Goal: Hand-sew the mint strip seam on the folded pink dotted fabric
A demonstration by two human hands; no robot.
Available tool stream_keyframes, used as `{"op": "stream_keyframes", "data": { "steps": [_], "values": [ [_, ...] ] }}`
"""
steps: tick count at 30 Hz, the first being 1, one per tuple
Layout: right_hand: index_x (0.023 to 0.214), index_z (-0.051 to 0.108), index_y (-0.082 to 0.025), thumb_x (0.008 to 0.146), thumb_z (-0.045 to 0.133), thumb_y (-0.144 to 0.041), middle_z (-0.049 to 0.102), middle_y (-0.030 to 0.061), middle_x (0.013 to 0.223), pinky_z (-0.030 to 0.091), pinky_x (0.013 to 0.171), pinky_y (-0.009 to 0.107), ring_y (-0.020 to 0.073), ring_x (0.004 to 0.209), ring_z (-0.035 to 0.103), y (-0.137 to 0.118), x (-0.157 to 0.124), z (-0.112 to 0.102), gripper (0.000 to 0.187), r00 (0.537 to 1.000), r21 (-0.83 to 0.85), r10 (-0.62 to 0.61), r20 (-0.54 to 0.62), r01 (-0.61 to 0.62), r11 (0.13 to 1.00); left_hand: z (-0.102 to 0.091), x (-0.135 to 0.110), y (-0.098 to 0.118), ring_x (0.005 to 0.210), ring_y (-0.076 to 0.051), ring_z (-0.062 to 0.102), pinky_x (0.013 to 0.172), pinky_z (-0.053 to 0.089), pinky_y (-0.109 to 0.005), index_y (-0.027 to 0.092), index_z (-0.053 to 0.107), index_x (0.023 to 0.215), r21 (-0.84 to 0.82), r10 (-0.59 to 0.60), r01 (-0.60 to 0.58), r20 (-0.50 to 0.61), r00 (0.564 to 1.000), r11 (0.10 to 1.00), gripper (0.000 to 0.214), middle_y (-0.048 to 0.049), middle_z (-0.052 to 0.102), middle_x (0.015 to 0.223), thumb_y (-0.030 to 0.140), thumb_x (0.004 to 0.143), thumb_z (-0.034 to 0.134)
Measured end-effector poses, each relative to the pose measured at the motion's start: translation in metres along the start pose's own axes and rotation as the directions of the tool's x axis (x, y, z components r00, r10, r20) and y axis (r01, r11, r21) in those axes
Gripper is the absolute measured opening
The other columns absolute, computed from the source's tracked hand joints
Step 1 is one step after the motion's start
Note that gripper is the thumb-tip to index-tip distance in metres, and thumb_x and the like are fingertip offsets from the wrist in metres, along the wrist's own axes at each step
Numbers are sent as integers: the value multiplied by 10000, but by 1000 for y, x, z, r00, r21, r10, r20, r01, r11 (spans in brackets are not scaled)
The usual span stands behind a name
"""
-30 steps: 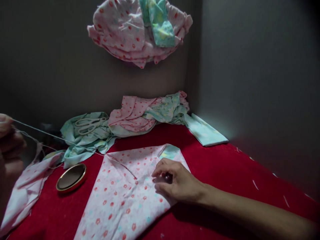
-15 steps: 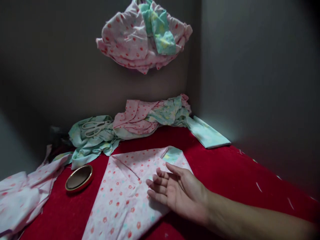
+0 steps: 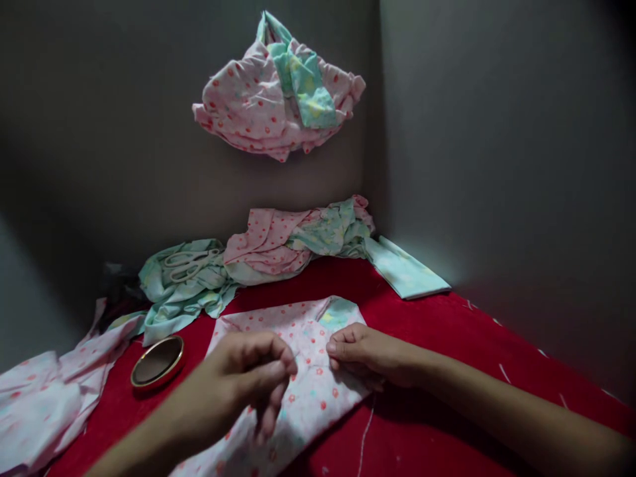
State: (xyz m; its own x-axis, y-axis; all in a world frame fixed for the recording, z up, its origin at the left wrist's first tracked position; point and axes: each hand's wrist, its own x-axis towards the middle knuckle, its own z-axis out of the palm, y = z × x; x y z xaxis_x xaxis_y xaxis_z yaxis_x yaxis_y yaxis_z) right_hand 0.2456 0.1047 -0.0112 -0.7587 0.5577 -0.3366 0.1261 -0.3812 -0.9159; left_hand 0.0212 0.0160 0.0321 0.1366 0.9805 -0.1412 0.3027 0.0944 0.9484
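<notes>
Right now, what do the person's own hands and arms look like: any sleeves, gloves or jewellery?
Both arms are bare to the frame edge, with no sleeves in view. The left hand and right hand wear no gloves; no rings, watch or bracelets show in this dim light.

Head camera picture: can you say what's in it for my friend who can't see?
Two bare hands work on a pink dotted cloth lying on a red table: the left hand has its fingers pinched together, the right hand presses the cloth. Behind lie crumpled pink and green fabrics, white scissors and a round gold-rimmed lid.
</notes>
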Motion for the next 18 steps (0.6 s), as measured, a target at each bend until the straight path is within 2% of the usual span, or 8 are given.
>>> {"op": "stream_keyframes", "data": {
  "steps": [2,4,7,10,14,16,18],
  "values": [
    [687,540,-132,901,485,-309,347,-134,409,231,255,140,12,261,257,5,3,1,283,999,-59,-31,-29,29,998,19,21,-7,483,-101,479,466,394,-221,136,538,685,133,62,-55,-52,997,990,173,22,512,560,240,821,516],
    [689,533,-133,895,497,-295,370,-130,422,223,253,136,10,265,265,7,4,3,265,998,-104,-51,-39,47,993,35,34,-18,564,-125,496,525,389,-240,145,542,693,203,128,-101,-126,984,974,143,2,528,608,202,808,478],
    [682,519,-135,889,508,-273,386,-124,442,217,257,134,8,278,265,6,2,5,249,996,-127,-76,-35,71,989,44,38,-30,681,-160,507,630,384,-281,147,577,707,297,206,-147,-178,962,944,144,-31,551,699,167,791,462],
    [683,510,-137,882,518,-251,384,-120,460,197,271,138,9,298,252,4,1,7,229,995,-112,-94,-38,89,990,44,36,-35,682,-168,508,640,368,-291,150,607,683,372,272,-199,-155,950,906,193,-43,548,704,154,794,449],
    [696,503,-141,892,498,-258,357,-116,477,181,290,150,16,323,242,3,5,9,228,981,-105,-133,-139,119,987,46,36,-38,625,-153,501,574,346,-272,148,628,716,454,403,-323,-90,911,830,237,-48,541,695,161,825,418],
    [694,497,-145,897,487,-278,350,-115,482,182,295,155,19,327,233,5,9,9,243,969,-129,-150,-196,126,984,47,36,-40,626,-145,509,569,354,-259,146,612,716,455,462,-389,-57,885,801,237,-49,550,701,155,837,408],
    [687,494,-146,894,490,-285,358,-113,488,192,302,159,21,331,241,8,13,10,250,957,-180,-170,-236,129,975,48,36,-42,633,-141,517,580,368,-253,147,596,699,414,460,-399,-54,887,818,213,-46,568,701,155,832,429]
  ]
}}
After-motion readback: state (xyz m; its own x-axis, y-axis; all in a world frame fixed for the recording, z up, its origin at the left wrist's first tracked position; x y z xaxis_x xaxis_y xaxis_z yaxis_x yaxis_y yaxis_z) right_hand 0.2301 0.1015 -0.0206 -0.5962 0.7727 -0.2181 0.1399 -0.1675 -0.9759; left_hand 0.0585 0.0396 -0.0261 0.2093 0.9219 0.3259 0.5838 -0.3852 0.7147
